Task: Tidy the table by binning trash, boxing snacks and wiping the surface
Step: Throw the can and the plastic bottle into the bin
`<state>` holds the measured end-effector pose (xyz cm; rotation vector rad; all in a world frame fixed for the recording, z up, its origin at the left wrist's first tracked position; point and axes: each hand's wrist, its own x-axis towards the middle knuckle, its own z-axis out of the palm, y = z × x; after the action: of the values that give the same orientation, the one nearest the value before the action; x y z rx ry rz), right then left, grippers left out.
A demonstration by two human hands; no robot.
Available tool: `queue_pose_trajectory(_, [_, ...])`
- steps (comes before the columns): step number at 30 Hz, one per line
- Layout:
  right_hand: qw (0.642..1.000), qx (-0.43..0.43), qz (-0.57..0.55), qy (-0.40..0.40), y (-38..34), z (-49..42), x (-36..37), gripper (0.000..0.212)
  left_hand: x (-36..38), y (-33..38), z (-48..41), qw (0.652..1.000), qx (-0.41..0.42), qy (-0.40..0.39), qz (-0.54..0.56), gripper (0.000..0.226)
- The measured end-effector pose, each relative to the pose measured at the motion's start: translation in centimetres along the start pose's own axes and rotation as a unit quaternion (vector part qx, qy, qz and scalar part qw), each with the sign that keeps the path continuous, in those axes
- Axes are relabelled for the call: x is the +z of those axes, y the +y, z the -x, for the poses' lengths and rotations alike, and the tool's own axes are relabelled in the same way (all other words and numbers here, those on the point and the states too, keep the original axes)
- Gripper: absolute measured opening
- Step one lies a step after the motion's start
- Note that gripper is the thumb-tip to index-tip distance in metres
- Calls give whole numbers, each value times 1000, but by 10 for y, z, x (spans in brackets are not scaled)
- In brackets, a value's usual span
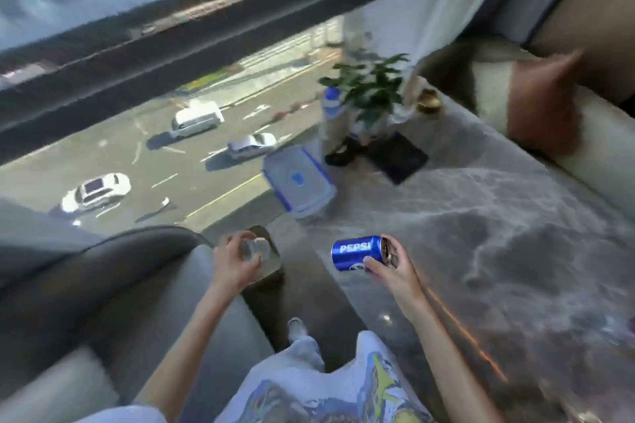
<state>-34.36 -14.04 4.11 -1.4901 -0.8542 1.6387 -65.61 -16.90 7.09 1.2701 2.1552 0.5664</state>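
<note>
From the head camera, the right hand (390, 266) holds a blue Pepsi can (359, 252) on its side, the fingers (372, 264) wrapped round the end that carries the opening, thumb on top; the can's base points toward the left hand. The can is in the air over the grey marbled table (515, 216), touching nothing but the hand.

The left hand (237, 259) is curled round a small crumpled clear piece of trash (256, 247) (plastic or wrapper, too blurred to say which), fingers closed loosely on it. Directly beyond and under those fingers stands a dark bin (271, 264), its open top just behind the trash. The bin sits on the floor in the gap between a grey armchair (120, 285), on the far side of the left hand from the can, and the table edge.

Beyond the right hand's fingers, well apart from them, a clear box with a blue-rimmed lid (299, 182) rests near the table's window-side edge. Farther still is a potted plant (369, 89) on a dark mat (400, 158), with a blue-capped bottle (330, 117) just beside it. The whole picture is motion-blurred. The person's printed pale trousers (330, 388) fill the bottom edge, below both wrists.
</note>
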Motion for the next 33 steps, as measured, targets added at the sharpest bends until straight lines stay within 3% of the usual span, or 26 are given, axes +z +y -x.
queue_pose_trajectory(8, [977,26,66,-202,-19,-42,162,62,-100,-97,28,985,-119,119,46,41])
queue_pose_trajectory(15, [949,9,131,-285,-25,-43,238,77,-125,-143,50,958,-209,176,87,39])
queue_pose_trajectory(20, [945,12,140,-296,-31,-49,254,77,-131,-161,48,951,-226,185,103,36])
queue_pose_trajectory(26, [947,4,156,-280,-47,-67,256,97,-128,-154,7,962,-201,142,117,38])
queue_pose_trajectory(30, [951,6,175,-253,-53,-83,262,67,-113,-139,-31,971,-179,108,117,43])
queue_pose_trajectory(33, [956,11,197,-218,-45,-103,272,61,-92,-136,-63,967,-195,90,136,45])
